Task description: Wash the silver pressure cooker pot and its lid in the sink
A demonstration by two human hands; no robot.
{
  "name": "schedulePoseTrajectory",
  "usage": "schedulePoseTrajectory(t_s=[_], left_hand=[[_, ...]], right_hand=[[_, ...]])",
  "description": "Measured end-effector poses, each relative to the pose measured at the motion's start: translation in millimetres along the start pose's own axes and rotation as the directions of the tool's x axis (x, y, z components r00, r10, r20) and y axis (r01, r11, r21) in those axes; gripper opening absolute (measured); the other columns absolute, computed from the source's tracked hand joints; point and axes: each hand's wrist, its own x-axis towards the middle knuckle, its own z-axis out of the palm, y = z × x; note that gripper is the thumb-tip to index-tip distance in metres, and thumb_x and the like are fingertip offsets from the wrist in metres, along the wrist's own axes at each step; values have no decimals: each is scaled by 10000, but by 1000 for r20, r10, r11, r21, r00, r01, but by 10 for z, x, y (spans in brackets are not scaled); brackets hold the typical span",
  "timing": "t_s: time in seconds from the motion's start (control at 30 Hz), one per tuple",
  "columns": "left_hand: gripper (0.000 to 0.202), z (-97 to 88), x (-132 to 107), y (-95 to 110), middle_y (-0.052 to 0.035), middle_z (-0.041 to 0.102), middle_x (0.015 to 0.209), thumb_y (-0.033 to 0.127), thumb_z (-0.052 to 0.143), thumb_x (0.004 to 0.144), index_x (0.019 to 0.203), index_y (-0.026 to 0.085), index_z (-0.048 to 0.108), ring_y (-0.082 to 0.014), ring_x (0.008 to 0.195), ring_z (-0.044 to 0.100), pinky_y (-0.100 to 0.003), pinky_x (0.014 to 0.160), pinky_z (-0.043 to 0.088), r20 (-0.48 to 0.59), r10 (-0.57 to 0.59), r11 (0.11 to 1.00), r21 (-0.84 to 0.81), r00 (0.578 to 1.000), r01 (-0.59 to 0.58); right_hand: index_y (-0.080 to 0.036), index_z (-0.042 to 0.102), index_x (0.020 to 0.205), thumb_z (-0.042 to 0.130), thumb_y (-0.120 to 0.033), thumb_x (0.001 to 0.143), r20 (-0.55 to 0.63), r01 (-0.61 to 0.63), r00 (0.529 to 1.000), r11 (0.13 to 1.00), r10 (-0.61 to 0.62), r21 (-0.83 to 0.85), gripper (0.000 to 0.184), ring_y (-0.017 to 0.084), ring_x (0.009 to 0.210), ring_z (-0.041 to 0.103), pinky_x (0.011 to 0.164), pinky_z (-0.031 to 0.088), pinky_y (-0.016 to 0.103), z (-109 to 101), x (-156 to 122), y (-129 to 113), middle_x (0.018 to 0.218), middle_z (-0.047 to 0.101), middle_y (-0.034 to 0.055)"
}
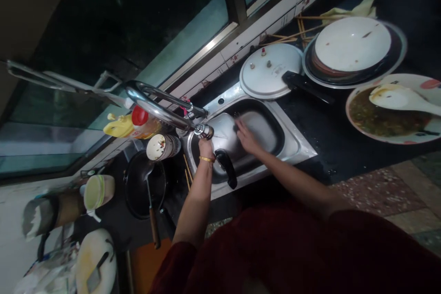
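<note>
A silver pot (226, 133) with a black handle (226, 168) lies tilted in the steel sink (292, 147). My left hand (206, 147), a gold bangle at its wrist, is against the pot's left side. The tap's end hides its fingers, so I cannot see how they grip. On the pot's right side, my right hand (247, 138) reaches in with fingers stretched out, at or very near the metal. Directly above my left hand hangs the chrome tap (165, 110). I cannot make out whether water runs.
Right of the sink lie a pressure cooker lid (272, 73), stacked dishes (353, 43) and a soup bowl (356, 121) with a white spoon (399, 98). To the left are a paper cup (161, 147), a yellow bottle (124, 127) and a black wok (134, 188) with a spatula (153, 220).
</note>
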Motion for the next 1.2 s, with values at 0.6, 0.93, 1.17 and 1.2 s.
schedulePoseTrajectory(t_s=[0.6, 0.93, 1.17, 1.2], left_hand=[[530, -211, -362, -66, -81, 667, 986, 428, 740, 635, 1055, 122, 636, -188, 890, 617, -335, 892, 457, -18, -134, 989, -58, 991, 133], [562, -265, -391, -185, -85, 671, 1006, 464, 746, 636, 1071, 125, 633, -182, 927, 619, -301, 888, 454, -34, -100, 994, -50, 994, 98], [635, -279, -504, -205, -67, 669, 937, 556, 739, 596, 1047, 124, 620, -174, 849, 625, -314, 836, 475, -61, -148, 989, -42, 987, 145], [636, -276, -516, -210, -68, 671, 946, 556, 737, 601, 1054, 125, 621, -176, 854, 627, -319, 845, 474, -47, -139, 989, -49, 989, 136]], right_hand=[[-196, 370, 1465, 277, -405, 951, 108, 0, 994, 1000, 3, -21, 562, 175, 1421, 285, 1201, 180, 408, -27, 5, -86, 1519, 356, 37], [-172, 532, 1354, 363, -240, 928, 194, 209, 966, 955, -169, -210, 463, 234, 1463, 146, 1199, 126, 487, 218, 63, -203, 1530, 335, 72], [-175, 561, 1322, 331, -264, 954, 276, 101, 960, 981, -52, -164, 444, 245, 1419, 289, 1182, 200, 478, 177, 535, -275, 1477, 426, 77], [-180, 531, 1353, 332, -295, 959, 233, 143, 967, 976, -103, -164, 456, 243, 1438, 239, 1189, 186, 472, 145, 233, -249, 1508, 378, 74]])
